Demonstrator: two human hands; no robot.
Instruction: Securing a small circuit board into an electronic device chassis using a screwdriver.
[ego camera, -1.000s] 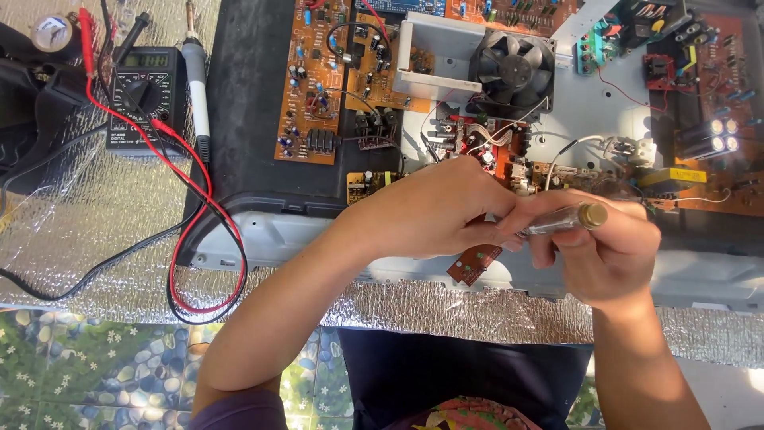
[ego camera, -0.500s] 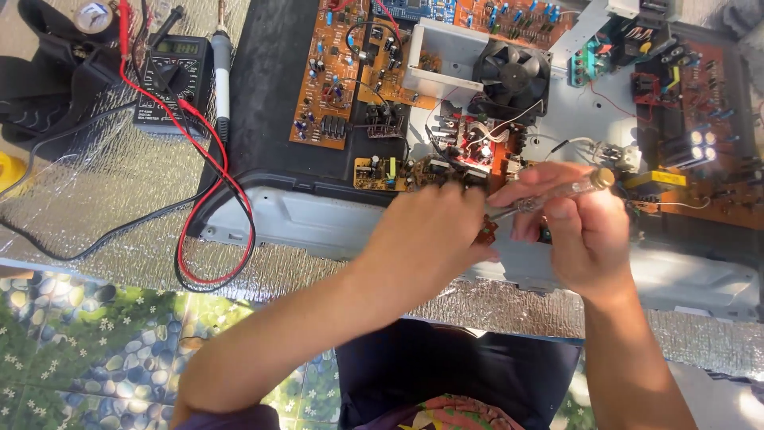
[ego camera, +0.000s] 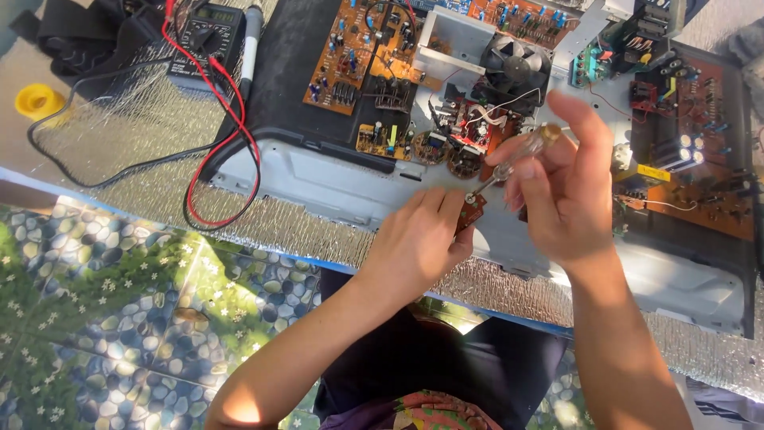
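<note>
My left hand (ego camera: 420,239) pinches a small brown circuit board (ego camera: 470,213) over the grey metal chassis (ego camera: 318,179). My right hand (ego camera: 561,187) grips a screwdriver with a clear handle (ego camera: 513,163); its tip touches the top of the small board. Both hands hover in front of the opened device, just below a cluster of orange boards and a black fan (ego camera: 513,68).
A large orange circuit board (ego camera: 350,56) lies on a black panel at the back. A black multimeter (ego camera: 203,36) with red and black leads (ego camera: 231,151) sits at top left, beside a yellow tape roll (ego camera: 38,102). More boards (ego camera: 700,151) fill the right. Silver foil covers the table.
My hands have drawn apart and lower; the right hand has lifted the screwdriver's handle up to the right, and the small board now shows in my left fingers.
</note>
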